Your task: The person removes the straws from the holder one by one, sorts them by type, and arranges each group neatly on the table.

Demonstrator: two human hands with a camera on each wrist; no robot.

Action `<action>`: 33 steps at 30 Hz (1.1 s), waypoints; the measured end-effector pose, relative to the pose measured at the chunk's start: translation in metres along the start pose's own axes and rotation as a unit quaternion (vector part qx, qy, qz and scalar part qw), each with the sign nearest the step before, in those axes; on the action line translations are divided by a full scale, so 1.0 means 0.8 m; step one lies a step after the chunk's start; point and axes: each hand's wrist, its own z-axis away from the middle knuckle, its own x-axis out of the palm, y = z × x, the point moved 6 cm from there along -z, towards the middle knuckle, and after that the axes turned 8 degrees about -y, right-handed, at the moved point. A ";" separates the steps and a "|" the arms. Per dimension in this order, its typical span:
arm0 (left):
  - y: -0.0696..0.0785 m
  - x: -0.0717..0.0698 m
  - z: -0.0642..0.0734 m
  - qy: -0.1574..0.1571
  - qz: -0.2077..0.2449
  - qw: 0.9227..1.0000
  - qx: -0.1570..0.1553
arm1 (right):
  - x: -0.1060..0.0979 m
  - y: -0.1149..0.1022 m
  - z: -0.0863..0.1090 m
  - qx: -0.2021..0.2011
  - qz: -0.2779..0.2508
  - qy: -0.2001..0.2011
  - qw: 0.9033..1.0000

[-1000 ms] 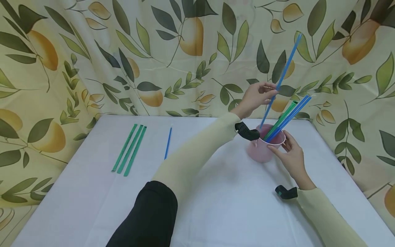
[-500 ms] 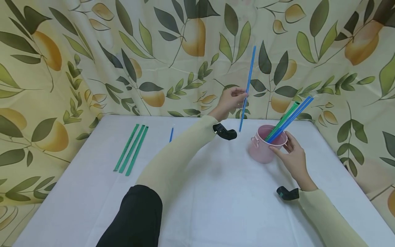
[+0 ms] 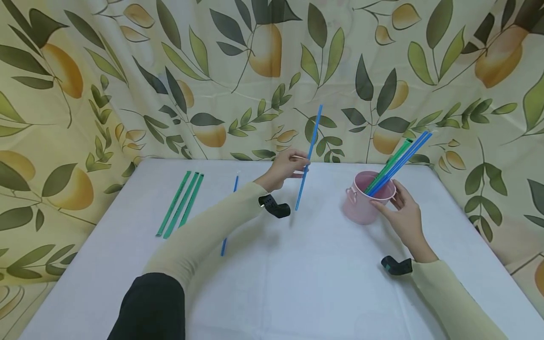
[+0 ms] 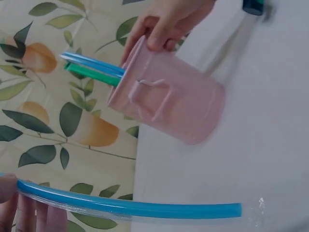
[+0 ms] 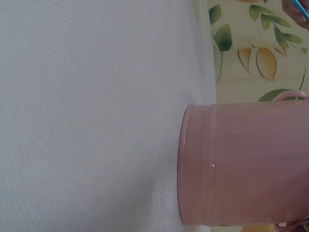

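My left hand pinches a blue drinking straw in a clear wrapper, held nearly upright above the table, left of the pink bucket. In the left wrist view this straw stretches away from the fingertips, its lower end apart from the bucket. My right hand grips the bucket's rim from the right, thumb at the front. Blue straws and green straws lean to the right inside the bucket. The right wrist view shows the bucket's lower wall, but the gripping fingers are hidden.
Several green straws lie side by side on the left of the white table. Another blue straw lies beneath my left forearm, partly covered by the sleeve. A leaf-and-fruit patterned cloth hangs behind the table.
My left hand has lifted the blue straw away from the bucket, moved left with it and lowered it nearer the table. The right hand has kept its hold on the bucket.
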 end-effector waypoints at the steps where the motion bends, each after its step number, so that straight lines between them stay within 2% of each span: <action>1: -0.002 -0.005 0.006 0.001 -0.001 1.000 -0.006 | 0.000 0.000 0.000 0.000 0.001 0.001 1.000; 6: -0.008 -0.031 0.036 0.011 -0.010 1.000 -0.021 | 0.000 0.000 0.000 0.003 0.005 0.002 1.000; 11: -0.013 -0.064 0.065 0.039 -0.022 0.998 -0.034 | 0.000 -0.003 0.001 0.008 0.001 -0.001 1.000; 15: -0.025 -0.091 0.087 0.058 -0.028 0.997 -0.052 | 0.001 -0.003 0.000 0.011 -0.004 -0.002 1.000; 24: -0.067 -0.142 0.136 0.078 -0.069 0.990 -0.095 | 0.002 -0.003 0.000 0.006 0.003 0.008 1.000; 29: -0.092 -0.166 0.158 0.102 -0.086 0.982 -0.135 | 0.002 -0.002 -0.001 0.002 0.002 0.005 1.000; 33: -0.113 -0.180 0.169 0.105 -0.103 0.975 -0.165 | 0.003 0.008 -0.003 0.001 0.004 0.013 1.000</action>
